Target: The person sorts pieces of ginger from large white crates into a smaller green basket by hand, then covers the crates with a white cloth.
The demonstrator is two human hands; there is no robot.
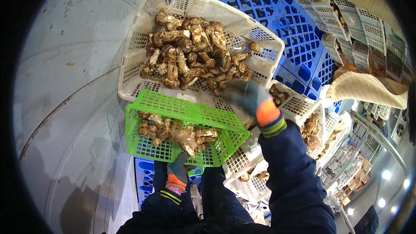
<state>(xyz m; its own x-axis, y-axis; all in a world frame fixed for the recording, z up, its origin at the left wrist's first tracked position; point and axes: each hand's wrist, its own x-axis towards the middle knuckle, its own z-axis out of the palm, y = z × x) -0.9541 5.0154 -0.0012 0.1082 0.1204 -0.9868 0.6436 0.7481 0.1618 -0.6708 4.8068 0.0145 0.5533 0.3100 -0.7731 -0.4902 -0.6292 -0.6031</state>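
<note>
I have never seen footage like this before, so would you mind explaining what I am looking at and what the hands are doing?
This is a single picture from a wide fisheye camera worn on a person's head, looking down at their own arms, so straight edges bend near the rim. No machine is involved: the person works with two gloved hands, in dark blue sleeves.

The left hand, in a grey glove with an orange cuff, grips the near edge of a green plastic lattice basket partly filled with brown mushrooms. The right hand, in a matching glove, reaches over to the near corner of a larger white plastic lattice basket heaped with the same mushrooms; whether it holds anything I cannot tell.

Beneath lie blue plastic crates, and more white baskets stand at the right. A pale grey floor fills the left.
</note>
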